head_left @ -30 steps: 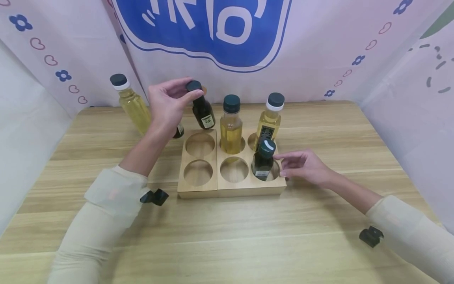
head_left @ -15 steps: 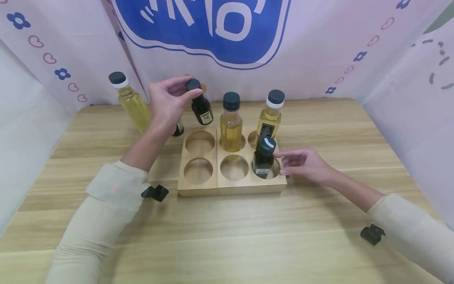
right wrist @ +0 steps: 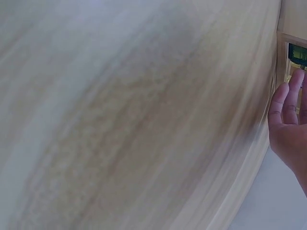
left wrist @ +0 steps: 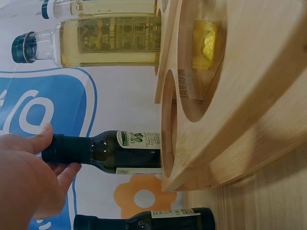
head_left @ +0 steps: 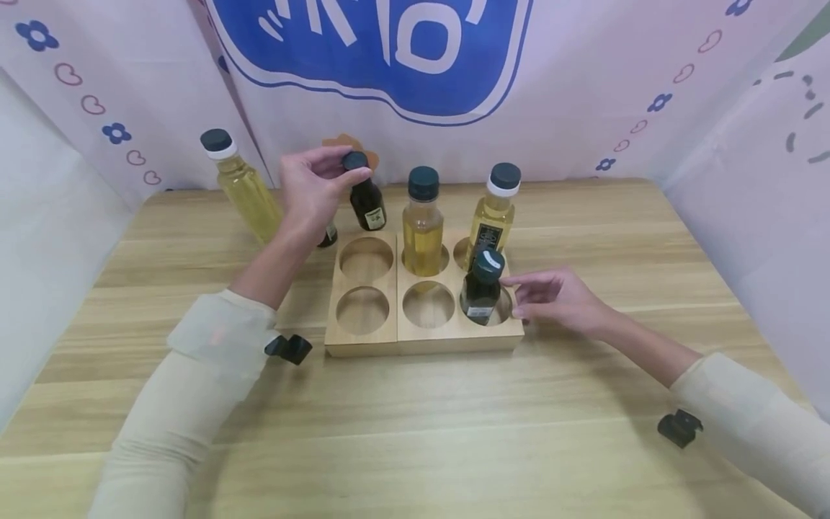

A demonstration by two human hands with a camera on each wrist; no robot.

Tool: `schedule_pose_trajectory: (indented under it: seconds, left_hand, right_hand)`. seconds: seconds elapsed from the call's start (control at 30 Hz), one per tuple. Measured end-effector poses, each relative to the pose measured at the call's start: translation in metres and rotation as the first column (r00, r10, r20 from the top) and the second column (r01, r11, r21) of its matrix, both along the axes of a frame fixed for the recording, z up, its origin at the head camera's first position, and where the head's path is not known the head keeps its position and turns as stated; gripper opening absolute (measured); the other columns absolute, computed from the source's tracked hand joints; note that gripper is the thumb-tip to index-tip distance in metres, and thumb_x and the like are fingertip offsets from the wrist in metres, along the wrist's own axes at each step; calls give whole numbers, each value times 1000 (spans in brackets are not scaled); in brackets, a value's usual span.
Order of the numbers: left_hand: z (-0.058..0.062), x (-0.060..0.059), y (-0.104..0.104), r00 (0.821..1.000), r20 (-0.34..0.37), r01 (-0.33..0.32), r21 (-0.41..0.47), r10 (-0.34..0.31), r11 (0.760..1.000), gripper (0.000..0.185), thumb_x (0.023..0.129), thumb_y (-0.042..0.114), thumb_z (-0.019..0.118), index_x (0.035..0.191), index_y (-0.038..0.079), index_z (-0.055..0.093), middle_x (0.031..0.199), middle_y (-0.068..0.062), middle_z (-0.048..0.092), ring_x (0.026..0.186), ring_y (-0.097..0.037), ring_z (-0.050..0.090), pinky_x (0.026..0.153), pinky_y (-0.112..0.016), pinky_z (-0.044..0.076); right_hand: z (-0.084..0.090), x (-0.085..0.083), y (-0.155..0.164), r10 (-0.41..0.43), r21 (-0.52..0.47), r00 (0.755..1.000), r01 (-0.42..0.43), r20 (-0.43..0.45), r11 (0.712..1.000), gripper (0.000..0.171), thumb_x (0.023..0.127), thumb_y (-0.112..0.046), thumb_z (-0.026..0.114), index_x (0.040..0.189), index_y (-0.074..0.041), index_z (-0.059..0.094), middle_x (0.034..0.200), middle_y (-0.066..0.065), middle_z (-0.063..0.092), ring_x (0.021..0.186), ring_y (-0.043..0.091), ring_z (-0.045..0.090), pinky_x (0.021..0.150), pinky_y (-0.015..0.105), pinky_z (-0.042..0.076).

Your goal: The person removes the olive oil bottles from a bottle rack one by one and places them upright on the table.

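Observation:
In the head view my left hand (head_left: 310, 189) pinches the dark cap of a small dark glass bottle (head_left: 368, 205) with a cream label. That bottle is upright, behind the left column of the wooden bottle rack (head_left: 363, 349); in the left wrist view its base overlaps the rack's edge. My right hand (head_left: 559, 301) rests at the rack's right side, fingers loosely extended against it. Beside those fingers another dark bottle (head_left: 480, 297) stands in the front right hole. Two bottles of yellow oil, one in the middle (head_left: 423, 241) and one at right (head_left: 491, 225), fill back holes.
A tall yellow oil bottle (head_left: 248, 200) stands on the table (head_left: 415, 440) at the left. Another dark bottle (left wrist: 144, 221) is beside it, mostly hidden behind my left hand in the head view. A white printed cloth (head_left: 570, 94) hangs behind the table.
My left hand has shifted slightly right, and the base of its dark bottle has swung a little left, making the bottle more upright. The right hand keeps its place at the rack.

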State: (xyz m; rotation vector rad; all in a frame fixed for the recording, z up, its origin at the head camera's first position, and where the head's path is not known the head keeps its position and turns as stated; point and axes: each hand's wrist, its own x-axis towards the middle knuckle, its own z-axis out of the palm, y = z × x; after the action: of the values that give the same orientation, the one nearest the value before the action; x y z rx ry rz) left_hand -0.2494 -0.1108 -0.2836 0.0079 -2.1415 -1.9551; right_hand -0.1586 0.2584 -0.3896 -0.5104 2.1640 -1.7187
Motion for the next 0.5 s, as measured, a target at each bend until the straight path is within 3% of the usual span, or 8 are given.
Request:
schedule_pose_trajectory:
  seconds: [0.3,0.5]
  left_hand:
    - [-6,-8,4,997,82,5,-7,-4,1000,42,83,1,87,123,-1,73,124,-18,73,112,-21,72,97,-24,58]
    - [-8,-13,4,992,122,10,-63,-3,998,42,85,5,86,125,0,72,127,-17,72,114,-22,72,99,-24,58]
  right_hand:
    - [-1,0,1,3,0,1000,-3,-3,1000,50,84,9,78,125,-19,74,93,6,76,83,16,73,74,27,64]
    - [1,0,0,2,14,1000,-2,-3,1000,48,84,9,78,128,-10,73,92,7,75,81,16,73,73,26,64]
